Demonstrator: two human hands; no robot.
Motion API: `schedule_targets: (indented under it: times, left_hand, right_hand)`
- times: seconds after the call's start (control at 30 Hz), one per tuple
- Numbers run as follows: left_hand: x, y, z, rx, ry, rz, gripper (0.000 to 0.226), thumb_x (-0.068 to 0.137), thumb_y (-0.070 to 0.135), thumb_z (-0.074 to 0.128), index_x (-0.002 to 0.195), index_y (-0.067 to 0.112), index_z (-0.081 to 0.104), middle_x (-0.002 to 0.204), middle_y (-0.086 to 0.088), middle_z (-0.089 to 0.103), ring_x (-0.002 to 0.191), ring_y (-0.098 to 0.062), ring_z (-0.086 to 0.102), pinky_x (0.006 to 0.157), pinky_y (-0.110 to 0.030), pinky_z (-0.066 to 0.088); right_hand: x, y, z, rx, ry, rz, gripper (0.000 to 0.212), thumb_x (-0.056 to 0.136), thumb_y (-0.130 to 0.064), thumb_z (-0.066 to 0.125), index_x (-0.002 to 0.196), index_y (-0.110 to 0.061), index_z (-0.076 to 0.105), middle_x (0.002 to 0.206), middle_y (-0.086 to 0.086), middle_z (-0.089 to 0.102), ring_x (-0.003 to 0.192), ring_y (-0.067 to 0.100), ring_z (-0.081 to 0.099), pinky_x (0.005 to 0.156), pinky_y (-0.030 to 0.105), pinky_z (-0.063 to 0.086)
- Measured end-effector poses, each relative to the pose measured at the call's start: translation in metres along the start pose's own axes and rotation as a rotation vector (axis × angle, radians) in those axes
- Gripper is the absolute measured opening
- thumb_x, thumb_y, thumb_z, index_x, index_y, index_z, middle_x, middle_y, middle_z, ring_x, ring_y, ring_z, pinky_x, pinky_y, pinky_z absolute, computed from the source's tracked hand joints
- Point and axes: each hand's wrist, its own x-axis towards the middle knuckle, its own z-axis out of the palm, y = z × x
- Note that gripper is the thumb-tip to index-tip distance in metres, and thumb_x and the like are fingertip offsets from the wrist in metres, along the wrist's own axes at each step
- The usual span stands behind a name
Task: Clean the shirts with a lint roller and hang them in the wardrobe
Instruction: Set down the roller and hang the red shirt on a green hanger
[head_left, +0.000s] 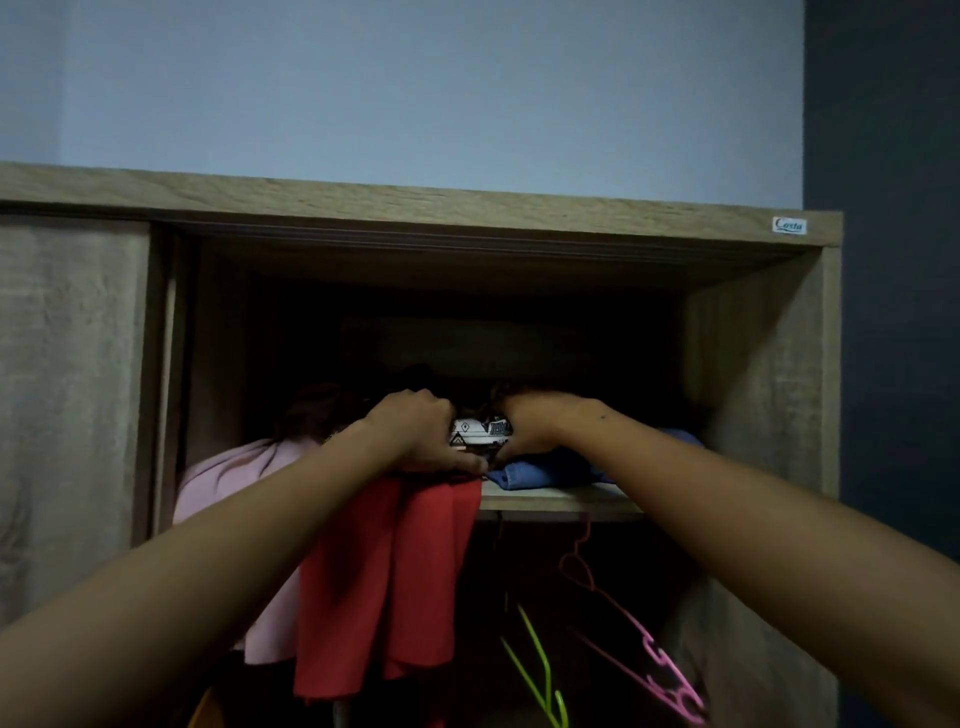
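Wood-grain board frames the wardrobe, its sliding door pushed to the left and the inside very dark. Next to the door a pink garment hangs down. Just right of it a red garment drops from the front edge of the shelf; whether it is on a hanger or only draped there cannot be told.

Above the red cloth the left hand reaches onto the shelf with its fingers curled round a folded patterned garment, white with dark motifs. The right hand clasps the same piece from the other side. It lies on the shelf's pile, with folded blue denim just under and to the right.

Below the shelf on the right hang an empty green hanger and a pink hanger.

This looks like the fetching step: a piece is being taken from the shelf, and nothing to clean it with is in view. The next move calls for drawing the patterned piece straight towards the person with both hands while the denim and red cloth stay put. A free hanger waits below for afterwards.
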Motion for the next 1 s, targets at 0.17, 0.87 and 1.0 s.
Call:
schedule_targets:
  times: [0.17,0.87,1.0]
  left_hand:
    - [0.005,0.014,0.002,0.042,0.033,-0.066,0.074,0.068,0.077,0.065,0.108,0.014,0.065,0.112,-0.009,0.068,0.101,-0.03,0.066,0.08,-0.034,0.05]
    - [0.099,0.139,-0.048,-0.479,-0.017,-0.052,0.051,0.091,0.032,0.064,0.138,0.017,0.052,0.137,-0.014,0.054,0.121,-0.032,0.055,0.101,-0.043,0.048]
    - [0.088,0.14,-0.019,-0.456,-0.147,0.041,0.041,0.093,0.039,0.052,0.13,0.022,0.058,0.129,-0.006,0.061,0.112,-0.026,0.059,0.1,-0.042,0.047]
  right_hand:
    - [0.006,0.0,0.01,0.007,0.24,0.029,0.045,0.087,-0.04,0.064,0.126,-0.022,0.055,0.126,0.011,0.058,0.108,0.031,0.061,0.08,0.034,0.046]
    - [-0.059,0.132,-0.008,0.13,0.57,0.546,0.056,0.096,-0.029,0.048,0.148,-0.023,0.029,0.154,0.019,0.031,0.139,0.04,0.031,0.11,0.048,0.033]
    - [-0.063,0.129,0.014,0.178,0.056,0.474,0.073,0.092,-0.037,0.056,0.153,-0.018,0.022,0.153,0.017,0.038,0.135,0.035,0.043,0.109,0.04,0.037]
